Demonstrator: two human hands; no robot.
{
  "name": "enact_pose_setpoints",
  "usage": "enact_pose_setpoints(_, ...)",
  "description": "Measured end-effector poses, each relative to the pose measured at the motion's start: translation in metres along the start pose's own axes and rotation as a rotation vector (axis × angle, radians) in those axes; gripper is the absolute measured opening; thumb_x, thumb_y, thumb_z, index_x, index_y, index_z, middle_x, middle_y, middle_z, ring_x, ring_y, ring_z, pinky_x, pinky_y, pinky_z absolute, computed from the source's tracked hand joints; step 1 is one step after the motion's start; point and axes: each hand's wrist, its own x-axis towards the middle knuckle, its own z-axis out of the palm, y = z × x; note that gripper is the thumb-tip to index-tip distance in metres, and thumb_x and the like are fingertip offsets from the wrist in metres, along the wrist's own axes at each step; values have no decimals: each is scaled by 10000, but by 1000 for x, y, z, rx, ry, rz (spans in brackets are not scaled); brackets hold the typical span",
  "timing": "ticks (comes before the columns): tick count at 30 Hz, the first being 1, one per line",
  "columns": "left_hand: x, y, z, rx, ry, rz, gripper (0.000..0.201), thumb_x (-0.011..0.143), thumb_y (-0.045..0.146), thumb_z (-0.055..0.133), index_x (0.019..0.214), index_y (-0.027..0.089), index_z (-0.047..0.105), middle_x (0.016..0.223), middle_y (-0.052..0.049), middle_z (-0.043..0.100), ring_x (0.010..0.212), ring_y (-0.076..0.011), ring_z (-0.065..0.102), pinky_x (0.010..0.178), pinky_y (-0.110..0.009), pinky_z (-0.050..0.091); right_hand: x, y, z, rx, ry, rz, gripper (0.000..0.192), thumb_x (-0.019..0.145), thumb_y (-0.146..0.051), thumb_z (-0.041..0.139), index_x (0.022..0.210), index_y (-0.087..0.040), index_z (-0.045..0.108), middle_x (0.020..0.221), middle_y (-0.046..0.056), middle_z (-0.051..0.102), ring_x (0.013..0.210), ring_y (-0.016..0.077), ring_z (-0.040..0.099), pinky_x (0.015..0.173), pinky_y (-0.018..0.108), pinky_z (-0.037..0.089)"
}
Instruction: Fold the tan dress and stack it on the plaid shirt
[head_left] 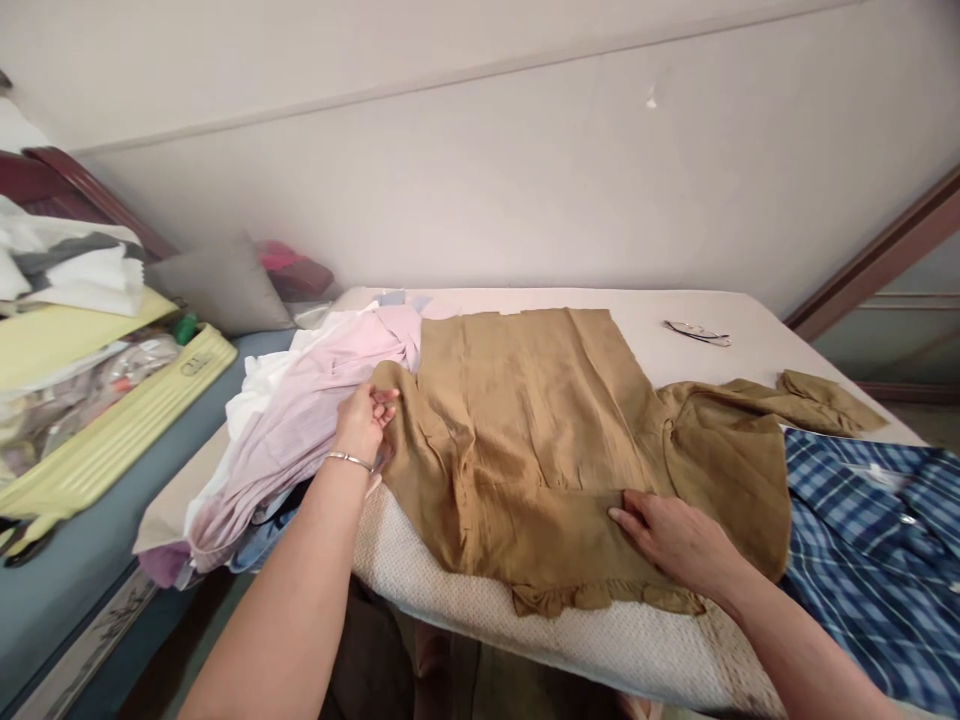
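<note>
A mustard-brown blouse (540, 400) lies spread over a padded table, its ruffled edge (600, 597) toward me. At its left side, my left hand (365, 418), with a bangle at the wrist, pinches the cloth of a sleeve. My right hand (671, 535) rests on the near part of the blouse by a seam, fingers curled and drawn together on the fabric. The other sleeve (720, 440) stretches out to the right, with its cuff near the table's right edge.
Pink and white clothes (300, 410) are heaped at the table's left. A blue plaid shirt (870, 540) lies at the right, and eyeglasses (696, 332) at the back. Further left, a yellow container (142, 400) holds bagged items. A wall (480, 200) stands behind.
</note>
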Motion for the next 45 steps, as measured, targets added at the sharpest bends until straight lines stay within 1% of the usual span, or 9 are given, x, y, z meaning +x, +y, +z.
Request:
enact_pose_setpoints(8, -12, 33, -23, -71, 188, 150, 74, 834, 142, 469, 826, 181, 531, 644, -17, 693, 368, -57, 366, 473, -175, 409, -2, -3, -4, -3, -11, 9, 356, 1039, -436, 382, 871, -215, 605, 839, 102, 705, 836, 275, 688, 627, 330, 290)
enact_pose_setpoints(13, -37, 24, -11, -58, 236, 397, 108, 849, 165, 492, 759, 179, 551, 616, -12, 675, 489, -78, 520, 506, -146, 400, -2, -3, -5, 4, -3, 6, 336, 1033, -424, 395, 896, -213, 619, 846, 105, 707, 841, 276, 689, 641, 337, 312)
enact_pose_setpoints(16, -78, 3, 5, 119, -83, 609, 175, 920, 239, 550, 785, 166, 634, 662, -39, 700, 576, -106, 597, 548, -162, 440, -1, -4, -6, -3, -14, 13, 343, 1036, -420, 393, 897, -212, 628, 850, 108, 710, 848, 279, 691, 649, 338, 328)
enact_pose_setpoints(19, -115, -12, 16, 295, -576, 521, 266, 914, 314, 681, 1138, 171, 694, 862, -69, 757, 675, -153, 666, 662, -230, 522, -3, -7, -9, -2, -23, 21, 338, 1035, -409, 403, 895, -211, 639, 847, 107, 711, 848, 276, 695, 654, 334, 346)
enact_pose_setpoints(21, -121, -12, 15, 321, -686, 457, 457, 882, 308, 739, 1313, 194, 635, 976, -73, 758, 768, -186, 703, 773, -276, 540, -4, -9, -12, -5, -30, 27, 335, 1039, -406, 405, 905, -210, 641, 859, 107, 713, 857, 276, 698, 659, 332, 354)
enact_pose_setpoints(30, -87, -35, -61, 1103, -522, 374, 579, 480, 260, 977, 993, 238, 710, 806, -34, 691, 781, -256, 644, 691, -287, 393, 1, -4, -11, 29, -34, 4, 348, 1042, -420, 420, 912, -198, 655, 934, 117, 732, 901, 280, 700, 674, 337, 354)
enact_pose_setpoints(36, -119, -74, -89, 1379, -401, 551, 121, 780, 215, 673, 761, 258, 561, 766, -54, 666, 802, -274, 642, 721, -333, 374, -2, -6, -14, 31, -14, 3, 343, 1033, -412, 441, 936, -188, 681, 935, 119, 738, 919, 270, 700, 690, 332, 363)
enact_pose_setpoints(41, -118, -72, -107, 1444, -122, 587, 226, 818, 236, 568, 695, 280, 384, 677, -49, 593, 749, -288, 623, 709, -363, 370, -4, -7, -16, 46, -7, -6, 328, 1037, -395, 446, 937, -183, 675, 966, 126, 739, 943, 276, 698, 715, 334, 371)
enact_pose_setpoints(45, -129, -83, -108, 1412, -141, 482, 98, 840, 299, 561, 880, 264, 479, 800, -106, 680, 858, -330, 671, 736, -377, 377, -4, -3, -7, 34, 0, -11, 324, 1043, -383, 432, 900, -189, 649, 928, 110, 732, 911, 265, 699, 710, 322, 365)
